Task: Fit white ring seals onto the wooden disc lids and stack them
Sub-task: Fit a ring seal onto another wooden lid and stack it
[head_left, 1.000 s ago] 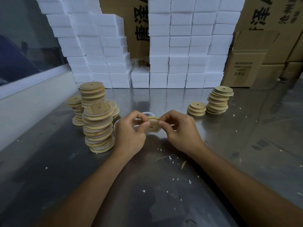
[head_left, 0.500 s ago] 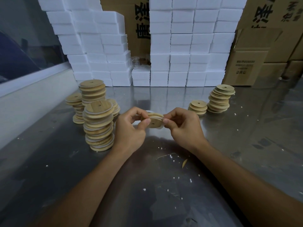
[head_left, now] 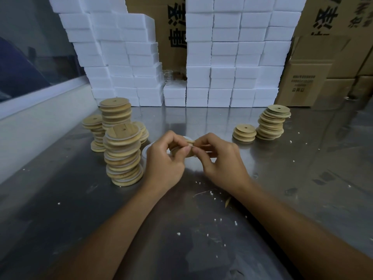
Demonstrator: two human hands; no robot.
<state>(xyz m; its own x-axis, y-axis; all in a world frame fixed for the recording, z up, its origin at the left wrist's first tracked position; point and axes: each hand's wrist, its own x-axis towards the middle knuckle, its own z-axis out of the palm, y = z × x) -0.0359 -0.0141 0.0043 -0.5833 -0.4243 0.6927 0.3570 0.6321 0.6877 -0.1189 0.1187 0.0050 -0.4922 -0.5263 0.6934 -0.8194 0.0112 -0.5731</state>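
Observation:
My left hand (head_left: pixel 165 160) and my right hand (head_left: pixel 220 160) both pinch one wooden disc lid (head_left: pixel 190 142) above the middle of the steel table (head_left: pixel 201 229). The lid is tilted, mostly hidden by my fingers, and a white ring seal runs along its edge. More white ring seals (head_left: pixel 145 151) lie on the table just behind my left hand. To the left stand leaning stacks of lids with white seals (head_left: pixel 122 154). Two stacks of bare wooden lids (head_left: pixel 271 123) stand at the right, the shorter one (head_left: pixel 244 132) nearer my hands.
A wall of white foam boxes (head_left: pixel 222 57) runs along the back of the table, with brown cartons (head_left: pixel 308 81) at the right. A pale ledge (head_left: pixel 40 126) borders the table's left side. White crumbs and a wood splinter (head_left: pixel 228 203) dot the surface.
My hands have turned the lid from facing me to nearly edge-on, and my fingertips have closed together over its upper rim. The stacks have not moved.

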